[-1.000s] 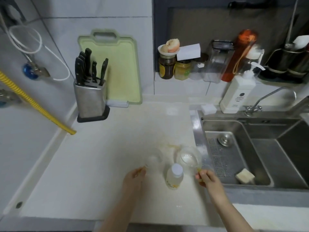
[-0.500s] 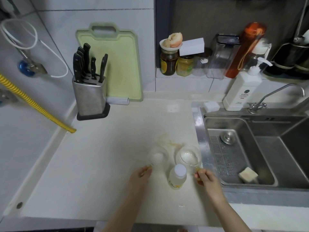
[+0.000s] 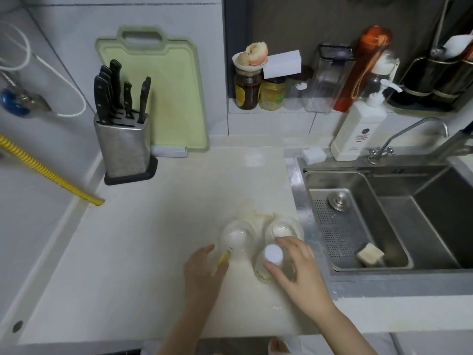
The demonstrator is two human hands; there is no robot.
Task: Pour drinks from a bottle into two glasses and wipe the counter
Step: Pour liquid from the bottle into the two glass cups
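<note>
Head view: task judged at its very start. Bottle (image 3: 268,265) upright on the surface (image 3: 128,252), white cap on, nothing poured. Two clear glasses just beyond it, at 11 o'clock (image 3: 236,237) and 1 o'clock (image 3: 284,228), both apparently empty, though hard to tell. Yellowish stain (image 3: 256,216) on the surface just behind the glasses, at 12 o'clock; wiping not begun. Uncapping, both pours and the wipe all left.

Right hand (image 3: 299,272) over the bottle from 4 o'clock, fingers (image 3: 271,267) curved round neck and cap, touching. Left hand (image 3: 204,267) at 9 o'clock of the bottle, fingers mostly straight, a small yellow thing (image 3: 224,258) at the tips, beside the nearer glass; firm grip not discernible.
</note>
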